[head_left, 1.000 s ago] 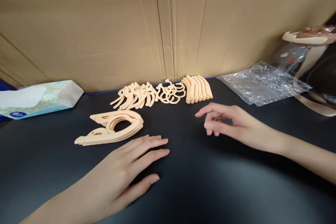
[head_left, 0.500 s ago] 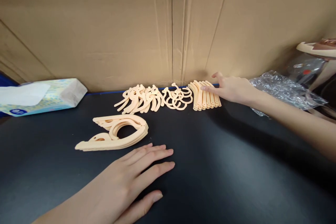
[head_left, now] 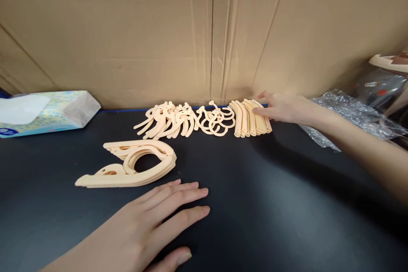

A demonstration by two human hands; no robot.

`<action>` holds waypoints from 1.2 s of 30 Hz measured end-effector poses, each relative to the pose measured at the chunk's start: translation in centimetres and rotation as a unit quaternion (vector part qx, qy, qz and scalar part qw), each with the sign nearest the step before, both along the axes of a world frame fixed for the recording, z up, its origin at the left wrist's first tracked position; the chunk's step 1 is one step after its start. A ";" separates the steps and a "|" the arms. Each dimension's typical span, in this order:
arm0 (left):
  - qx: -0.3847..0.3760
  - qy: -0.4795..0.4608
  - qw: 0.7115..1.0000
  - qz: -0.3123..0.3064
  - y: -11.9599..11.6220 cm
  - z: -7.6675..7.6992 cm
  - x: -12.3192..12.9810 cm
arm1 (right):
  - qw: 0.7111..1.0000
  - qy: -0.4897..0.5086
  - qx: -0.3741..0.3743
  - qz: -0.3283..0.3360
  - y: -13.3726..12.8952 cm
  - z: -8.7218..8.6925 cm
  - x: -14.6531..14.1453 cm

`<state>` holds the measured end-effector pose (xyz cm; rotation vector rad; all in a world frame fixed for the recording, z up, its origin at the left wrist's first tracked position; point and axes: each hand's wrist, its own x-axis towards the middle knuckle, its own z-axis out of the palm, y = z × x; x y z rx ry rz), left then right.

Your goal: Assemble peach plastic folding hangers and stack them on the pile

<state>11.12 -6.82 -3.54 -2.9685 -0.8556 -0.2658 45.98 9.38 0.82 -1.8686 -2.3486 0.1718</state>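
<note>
A stack of joined pieces (head_left: 140, 177) seems done beside the left hand (head_left: 143, 223), its grip spread and empty, while loose curved parts (head_left: 158, 116), rings (head_left: 218, 114) and bars (head_left: 245, 123) remain along the tabletop's (head_left: 229, 204) back, where the right hand's (head_left: 283, 108) grip cannot be told.

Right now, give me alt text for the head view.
Right hand at a row of curved beige hanger arms beside loose hooks; left hand palm-down near stacked folding hangers on a black table. A tissue pack lies at left, crumpled clear plastic at right.
</note>
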 end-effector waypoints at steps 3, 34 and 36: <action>-0.002 -0.049 0.998 0.026 -0.2 -0.6 0.4 | 0.998 -0.013 -0.046 -0.044 0.1 0.1 0.1; 0.118 0.041 0.992 -0.018 0.1 -0.7 -0.6 | 0.986 0.137 -0.063 -0.074 0.3 0.5 0.4; 0.111 0.036 0.993 -0.014 0.1 -0.6 -0.5 | 0.992 0.083 -0.014 -0.097 -0.5 1.6 -0.1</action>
